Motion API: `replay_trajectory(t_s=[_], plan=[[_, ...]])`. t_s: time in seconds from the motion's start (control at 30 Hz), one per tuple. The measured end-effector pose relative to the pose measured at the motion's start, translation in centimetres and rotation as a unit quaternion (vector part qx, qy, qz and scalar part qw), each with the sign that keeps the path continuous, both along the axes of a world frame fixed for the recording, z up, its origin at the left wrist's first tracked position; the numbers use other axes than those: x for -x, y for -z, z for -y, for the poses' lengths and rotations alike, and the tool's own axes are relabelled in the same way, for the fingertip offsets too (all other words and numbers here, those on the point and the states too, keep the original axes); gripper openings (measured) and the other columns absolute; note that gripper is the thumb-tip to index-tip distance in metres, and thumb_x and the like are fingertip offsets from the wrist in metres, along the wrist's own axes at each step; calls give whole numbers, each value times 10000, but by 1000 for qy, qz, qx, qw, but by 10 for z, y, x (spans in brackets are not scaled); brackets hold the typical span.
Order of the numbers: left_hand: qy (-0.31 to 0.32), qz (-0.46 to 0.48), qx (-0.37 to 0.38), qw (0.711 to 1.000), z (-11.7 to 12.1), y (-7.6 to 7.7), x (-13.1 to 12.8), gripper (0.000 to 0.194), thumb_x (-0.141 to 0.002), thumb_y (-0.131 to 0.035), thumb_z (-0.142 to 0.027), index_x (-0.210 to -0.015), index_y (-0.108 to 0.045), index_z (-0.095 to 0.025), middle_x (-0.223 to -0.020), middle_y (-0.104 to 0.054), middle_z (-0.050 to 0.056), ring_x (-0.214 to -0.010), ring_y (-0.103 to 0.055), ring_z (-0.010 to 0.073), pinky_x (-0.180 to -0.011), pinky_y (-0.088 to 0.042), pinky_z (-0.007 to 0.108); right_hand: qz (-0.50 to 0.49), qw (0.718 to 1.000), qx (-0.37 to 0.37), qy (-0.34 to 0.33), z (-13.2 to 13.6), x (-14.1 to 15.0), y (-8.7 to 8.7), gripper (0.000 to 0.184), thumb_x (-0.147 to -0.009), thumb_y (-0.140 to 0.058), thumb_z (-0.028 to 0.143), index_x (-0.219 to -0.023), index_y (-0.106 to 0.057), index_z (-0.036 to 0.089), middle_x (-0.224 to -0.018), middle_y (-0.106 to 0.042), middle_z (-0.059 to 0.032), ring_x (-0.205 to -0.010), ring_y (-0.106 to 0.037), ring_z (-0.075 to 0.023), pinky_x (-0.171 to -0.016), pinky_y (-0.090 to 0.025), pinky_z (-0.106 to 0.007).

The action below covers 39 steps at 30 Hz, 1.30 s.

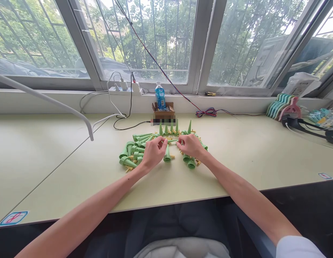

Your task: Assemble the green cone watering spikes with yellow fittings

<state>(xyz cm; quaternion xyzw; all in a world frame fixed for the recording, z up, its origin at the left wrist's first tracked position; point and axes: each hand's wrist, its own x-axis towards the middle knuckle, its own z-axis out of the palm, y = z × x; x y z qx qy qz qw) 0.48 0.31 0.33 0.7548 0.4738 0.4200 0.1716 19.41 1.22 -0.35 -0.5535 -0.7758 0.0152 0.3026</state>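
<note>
Over a pile of green plant watering spikes with small yellow valves, both my hands are closed in pinches. My left hand is at the pile's middle, thumb and forefinger together at one end of a slim green watering spike. Facing it from the right, my right hand has its fingertips pressed together by the other end; what they grip is too small to make out. Just below the gap lies a loose spike. More spikes lie heaped to the left, and several upright spikes stand behind.
At the back is a small cardboard box with a blue bottle. A coiled cable lies right of it. Hangers and a black headset are at far right. A white curved bar reaches in from the left.
</note>
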Motion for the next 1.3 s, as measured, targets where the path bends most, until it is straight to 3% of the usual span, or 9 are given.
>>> replay_trajectory(t_s=[0.47,0.9,1.3], plan=[[-1,-2,0,1000,0,0,-1,280,-892,-493,-379,-691,-545,-191,-511,-466,-43,-480,-392,110,-544,-327,252,163,984,57,38,10,2,-11,208,-780,-561,378,-746,-632,186,-615,-602,-28,-632,-553,-163,-558,-284,-257],[15,0,-3,1000,0,2,-1,281,-893,-498,-379,-701,-560,-184,-539,-481,-40,-484,-400,104,-528,-331,246,163,982,88,33,8,3,-10,143,-753,-588,302,-734,-662,182,-719,-675,-64,-751,-621,-206,-604,-334,-265],[15,1,0,1000,2,1,-2,266,-892,-507,-358,-699,-561,-183,-533,-484,-43,-478,-400,100,-523,-324,245,151,982,115,2,8,4,-10,130,-749,-554,191,-698,-673,197,-720,-682,-40,-743,-603,-177,-568,-334,-251]])
